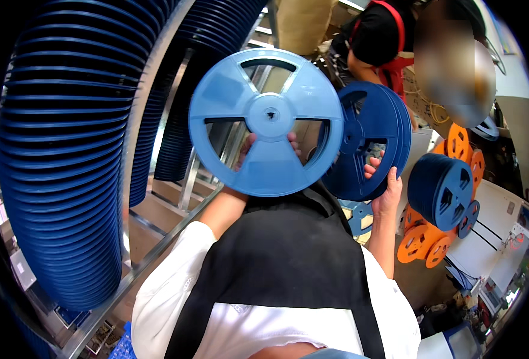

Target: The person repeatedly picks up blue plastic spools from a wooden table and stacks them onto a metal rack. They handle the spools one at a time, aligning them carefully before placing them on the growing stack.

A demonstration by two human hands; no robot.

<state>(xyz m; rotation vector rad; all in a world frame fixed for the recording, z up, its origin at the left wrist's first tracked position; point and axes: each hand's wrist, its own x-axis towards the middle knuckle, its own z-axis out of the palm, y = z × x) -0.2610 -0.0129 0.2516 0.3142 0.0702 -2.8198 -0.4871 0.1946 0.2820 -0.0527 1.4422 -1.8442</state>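
Note:
A large light blue plastic reel [270, 116] with three window openings is held up in front of my chest, its round face toward me. My left hand [245, 149] reaches behind it; some of its fingers show through the two lower windows, curled at the hub, and the rest is hidden. To its right, my right hand [386, 190] grips a small stack of dark blue reels [375, 128] by the rim. Fingers of that hand poke through a window, with the thumb on the outer edge. The stack lies partly behind the light blue reel.
Long rows of dark blue reels [67, 161] fill a metal rack [134, 137] on my left. Orange reels [417, 242] and another dark blue stack [441, 188] stand at the right. A person in dark clothing with red straps [384, 36] is close by at the upper right.

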